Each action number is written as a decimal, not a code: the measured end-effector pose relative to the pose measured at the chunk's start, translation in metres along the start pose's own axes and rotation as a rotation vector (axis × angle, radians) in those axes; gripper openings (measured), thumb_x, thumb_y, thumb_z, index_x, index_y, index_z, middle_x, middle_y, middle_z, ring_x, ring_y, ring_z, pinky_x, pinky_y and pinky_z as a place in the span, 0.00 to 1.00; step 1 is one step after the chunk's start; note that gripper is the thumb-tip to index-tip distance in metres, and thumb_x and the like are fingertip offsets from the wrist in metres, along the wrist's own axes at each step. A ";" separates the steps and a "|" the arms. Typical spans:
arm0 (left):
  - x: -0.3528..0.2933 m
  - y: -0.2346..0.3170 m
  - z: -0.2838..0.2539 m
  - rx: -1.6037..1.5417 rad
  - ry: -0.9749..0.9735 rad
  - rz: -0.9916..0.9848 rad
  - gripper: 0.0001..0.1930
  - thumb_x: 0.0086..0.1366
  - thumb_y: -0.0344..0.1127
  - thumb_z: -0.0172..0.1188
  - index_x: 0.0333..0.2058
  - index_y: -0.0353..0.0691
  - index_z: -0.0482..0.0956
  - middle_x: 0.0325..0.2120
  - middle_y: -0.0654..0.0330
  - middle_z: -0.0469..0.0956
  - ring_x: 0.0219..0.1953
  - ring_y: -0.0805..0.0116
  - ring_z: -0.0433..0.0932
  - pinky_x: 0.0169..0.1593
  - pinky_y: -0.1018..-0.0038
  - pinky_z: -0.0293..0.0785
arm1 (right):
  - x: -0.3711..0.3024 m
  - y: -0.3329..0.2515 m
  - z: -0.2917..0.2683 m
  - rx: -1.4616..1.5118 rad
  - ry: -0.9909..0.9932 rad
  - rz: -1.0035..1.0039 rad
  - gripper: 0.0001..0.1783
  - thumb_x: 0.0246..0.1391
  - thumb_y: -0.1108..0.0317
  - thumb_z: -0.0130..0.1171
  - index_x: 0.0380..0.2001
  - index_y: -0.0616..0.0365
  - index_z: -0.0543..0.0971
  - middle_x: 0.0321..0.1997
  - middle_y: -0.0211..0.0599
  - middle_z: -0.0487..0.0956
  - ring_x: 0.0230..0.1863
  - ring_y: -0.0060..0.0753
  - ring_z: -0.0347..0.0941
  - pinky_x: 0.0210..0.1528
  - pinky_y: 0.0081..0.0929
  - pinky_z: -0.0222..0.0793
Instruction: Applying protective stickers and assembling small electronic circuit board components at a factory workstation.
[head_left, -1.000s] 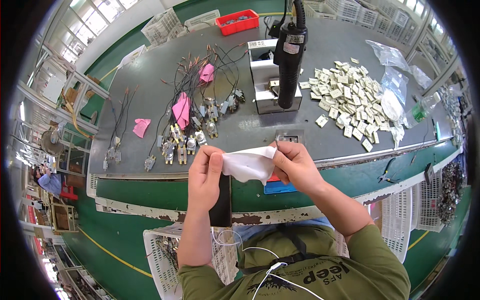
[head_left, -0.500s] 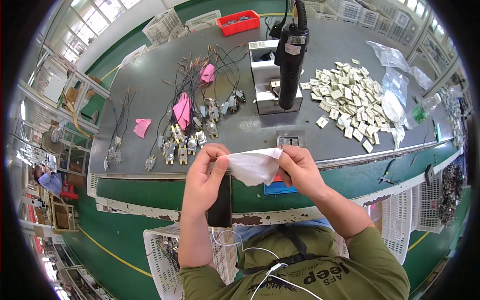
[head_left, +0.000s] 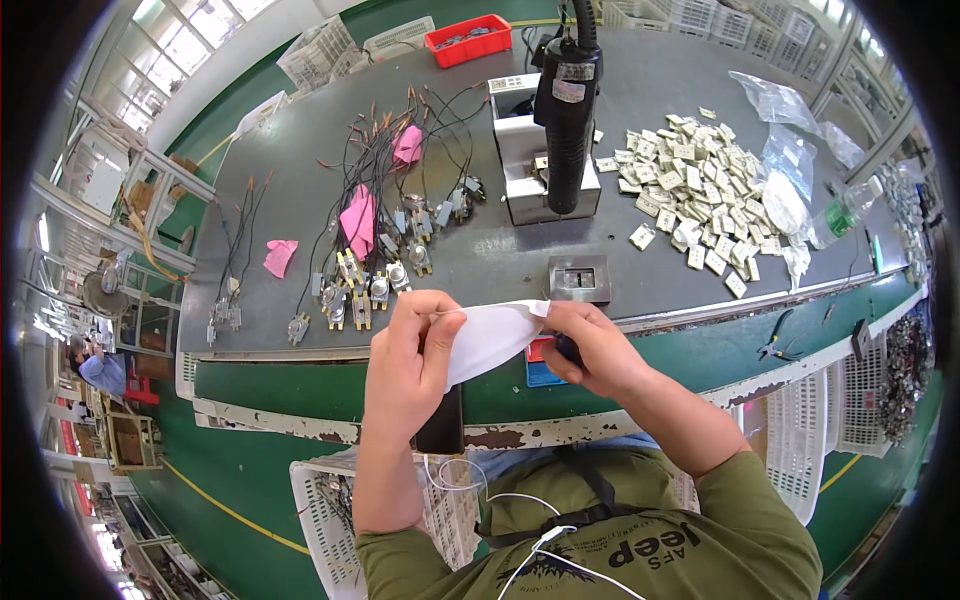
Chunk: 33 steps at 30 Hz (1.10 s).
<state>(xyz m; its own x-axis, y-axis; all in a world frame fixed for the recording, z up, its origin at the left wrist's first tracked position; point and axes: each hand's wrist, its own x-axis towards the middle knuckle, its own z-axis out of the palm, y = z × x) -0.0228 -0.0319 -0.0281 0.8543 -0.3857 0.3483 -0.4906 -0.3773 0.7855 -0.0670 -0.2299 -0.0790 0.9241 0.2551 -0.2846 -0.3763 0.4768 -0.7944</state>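
A thin white sheet (head_left: 488, 342), cloth or film, is stretched between my hands above the table's front edge. My left hand (head_left: 412, 345) pinches its left end between thumb and fingers. The right end is gripped by the fingertips of my right hand (head_left: 590, 345). Something small and dark (head_left: 568, 350) shows at my right fingers, too covered to name. Just beyond my right hand lies a metal block fixture (head_left: 579, 279) with a slot in it. Below the sheet are a blue tray (head_left: 543, 374), partly covered, and a dark phone-like slab (head_left: 441, 425).
Wired metal parts (head_left: 360, 285) with pink scraps (head_left: 357, 222) lie at left. A black power screwdriver (head_left: 568, 125) hangs over a white-grey fixture (head_left: 530, 185). Cream blocks (head_left: 700, 195) are heaped at right, beside plastic bags (head_left: 790, 165) and a bottle (head_left: 848, 212). Pliers (head_left: 776, 340) lie near the front edge.
The sheet is drawn tauter and slants, with its lower part swung toward my left hand. My right hand has shifted slightly left and down, and the dark thing at its fingers shows more.
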 end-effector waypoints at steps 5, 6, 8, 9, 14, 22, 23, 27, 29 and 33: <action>0.002 0.011 -0.010 0.112 -0.094 0.007 0.06 0.63 0.32 0.56 0.34 0.37 0.69 0.17 0.60 0.70 0.15 0.71 0.66 0.21 0.77 0.63 | 0.001 0.002 0.000 -0.012 0.022 0.094 0.15 0.60 0.61 0.43 0.34 0.62 0.74 0.19 0.28 0.70 0.10 0.16 0.55 0.14 0.16 0.46; 0.002 0.012 -0.012 0.135 -0.117 0.009 0.06 0.62 0.32 0.56 0.34 0.37 0.69 0.18 0.59 0.71 0.15 0.69 0.67 0.22 0.77 0.64 | 0.001 0.004 -0.002 -0.011 -0.026 0.104 0.15 0.60 0.60 0.43 0.36 0.61 0.74 0.24 0.28 0.72 0.12 0.15 0.56 0.13 0.15 0.47; 0.003 0.015 -0.018 0.156 -0.141 -0.003 0.06 0.62 0.32 0.57 0.33 0.37 0.69 0.18 0.58 0.72 0.16 0.68 0.68 0.22 0.76 0.65 | 0.000 0.004 -0.004 -0.009 -0.074 0.114 0.15 0.60 0.60 0.43 0.39 0.59 0.74 0.30 0.28 0.75 0.13 0.13 0.58 0.13 0.15 0.47; 0.004 0.015 -0.020 0.175 -0.166 -0.014 0.06 0.62 0.32 0.57 0.33 0.37 0.70 0.18 0.58 0.72 0.16 0.67 0.69 0.22 0.75 0.65 | -0.001 0.003 -0.004 -0.015 -0.086 0.103 0.16 0.60 0.61 0.43 0.42 0.60 0.72 0.32 0.28 0.74 0.15 0.13 0.59 0.15 0.15 0.50; 0.009 0.015 -0.032 0.299 -0.225 -0.003 0.07 0.60 0.32 0.58 0.33 0.38 0.70 0.21 0.57 0.74 0.19 0.61 0.72 0.25 0.71 0.68 | -0.009 0.004 0.002 -0.113 -0.019 -0.050 0.18 0.62 0.67 0.38 0.52 0.63 0.67 0.36 0.30 0.70 0.22 0.15 0.64 0.22 0.13 0.58; 0.019 0.024 -0.038 0.439 -0.237 0.078 0.06 0.57 0.31 0.59 0.31 0.38 0.71 0.24 0.58 0.75 0.25 0.57 0.75 0.28 0.67 0.70 | -0.021 -0.011 0.042 -0.414 -0.450 0.081 0.20 0.65 0.63 0.35 0.58 0.58 0.60 0.28 0.30 0.73 0.18 0.17 0.64 0.22 0.18 0.64; 0.019 0.025 -0.038 0.439 -0.237 0.068 0.06 0.57 0.32 0.59 0.31 0.39 0.71 0.24 0.58 0.75 0.25 0.57 0.75 0.27 0.67 0.70 | -0.020 -0.010 0.044 -0.414 -0.451 0.079 0.20 0.65 0.63 0.35 0.58 0.58 0.60 0.28 0.30 0.73 0.18 0.17 0.64 0.22 0.18 0.64; 0.020 0.026 -0.034 0.462 -0.236 0.076 0.07 0.58 0.32 0.59 0.31 0.39 0.71 0.24 0.58 0.76 0.24 0.57 0.75 0.27 0.67 0.70 | -0.013 -0.005 0.044 -0.388 -0.468 0.075 0.21 0.66 0.62 0.34 0.59 0.57 0.59 0.27 0.30 0.72 0.17 0.15 0.62 0.21 0.17 0.61; 0.019 0.024 -0.033 0.449 -0.231 0.062 0.07 0.58 0.33 0.59 0.31 0.39 0.71 0.23 0.57 0.76 0.24 0.57 0.75 0.26 0.68 0.70 | -0.011 -0.004 0.045 -0.376 -0.485 0.081 0.22 0.66 0.62 0.33 0.60 0.57 0.58 0.28 0.30 0.72 0.17 0.14 0.60 0.20 0.15 0.60; 0.018 0.024 -0.033 0.460 -0.225 0.062 0.07 0.58 0.33 0.60 0.31 0.39 0.71 0.23 0.57 0.76 0.22 0.57 0.75 0.25 0.68 0.69 | -0.010 -0.003 0.048 -0.333 -0.458 0.084 0.21 0.66 0.62 0.33 0.59 0.57 0.58 0.27 0.30 0.72 0.16 0.13 0.60 0.19 0.15 0.59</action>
<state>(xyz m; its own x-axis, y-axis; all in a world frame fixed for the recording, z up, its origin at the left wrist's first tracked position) -0.0133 -0.0202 0.0139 0.7881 -0.5717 0.2282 -0.6069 -0.6599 0.4429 -0.0783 -0.1934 -0.0480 0.7406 0.6547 -0.1511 -0.3370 0.1674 -0.9265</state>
